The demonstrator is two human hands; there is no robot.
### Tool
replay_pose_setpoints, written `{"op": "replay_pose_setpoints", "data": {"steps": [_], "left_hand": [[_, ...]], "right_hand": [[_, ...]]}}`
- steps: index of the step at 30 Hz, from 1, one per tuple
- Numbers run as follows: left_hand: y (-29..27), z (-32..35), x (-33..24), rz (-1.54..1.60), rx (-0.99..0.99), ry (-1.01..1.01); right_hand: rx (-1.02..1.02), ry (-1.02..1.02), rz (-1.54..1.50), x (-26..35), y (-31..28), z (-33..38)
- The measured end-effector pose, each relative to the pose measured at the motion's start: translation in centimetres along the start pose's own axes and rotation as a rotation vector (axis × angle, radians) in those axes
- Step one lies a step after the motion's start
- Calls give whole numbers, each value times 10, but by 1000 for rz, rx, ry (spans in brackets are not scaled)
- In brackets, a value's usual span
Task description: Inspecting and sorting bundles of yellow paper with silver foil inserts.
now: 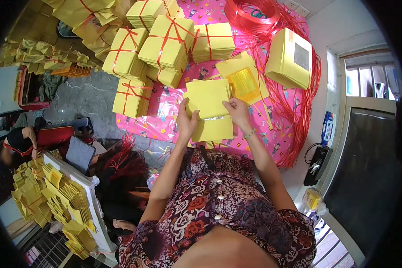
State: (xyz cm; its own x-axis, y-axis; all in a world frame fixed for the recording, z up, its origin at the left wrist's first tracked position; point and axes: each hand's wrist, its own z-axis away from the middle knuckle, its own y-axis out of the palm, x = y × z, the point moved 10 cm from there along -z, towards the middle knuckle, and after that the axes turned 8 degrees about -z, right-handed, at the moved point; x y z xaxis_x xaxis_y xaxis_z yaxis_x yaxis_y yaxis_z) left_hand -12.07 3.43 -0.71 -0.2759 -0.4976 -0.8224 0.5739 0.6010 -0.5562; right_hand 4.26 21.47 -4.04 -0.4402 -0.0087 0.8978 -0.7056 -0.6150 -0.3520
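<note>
Paper stack [207, 96], yellow and rectangular, sits between the left hand [187, 119] and right hand [237, 110], which pinch its side edges. Beyond them leftward, red-ribboned yellow paper bundles [154, 47] look finished; the held stack is not yet bound.

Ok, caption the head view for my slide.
Left hand and right hand hold yellow paper over a pink tablecloth, near red-tied bundles.

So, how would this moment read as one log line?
left hand: at left edge of yellow paper stack | right hand: pinching its right edge | nearby: red-tied bundles, red ribbon coil, pink tablecloth
</note>
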Motion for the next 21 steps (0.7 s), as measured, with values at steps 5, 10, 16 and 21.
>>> {"op": "replay_pose_setpoints", "data": {"steps": [5, 10, 16, 21], "left_hand": [[1, -2, -1, -8, 0, -11], [0, -1, -3, -33, -15, 10], [3, -1, 3, -22, -3, -38], [0, -1, -4, -98, -50, 23]], "right_hand": [[3, 23, 24, 2, -1, -1], [-5, 36, 31, 5, -2, -1], [-1, 65, 58, 4, -3, -1], [17, 90, 146, 5, -2, -3]]}}
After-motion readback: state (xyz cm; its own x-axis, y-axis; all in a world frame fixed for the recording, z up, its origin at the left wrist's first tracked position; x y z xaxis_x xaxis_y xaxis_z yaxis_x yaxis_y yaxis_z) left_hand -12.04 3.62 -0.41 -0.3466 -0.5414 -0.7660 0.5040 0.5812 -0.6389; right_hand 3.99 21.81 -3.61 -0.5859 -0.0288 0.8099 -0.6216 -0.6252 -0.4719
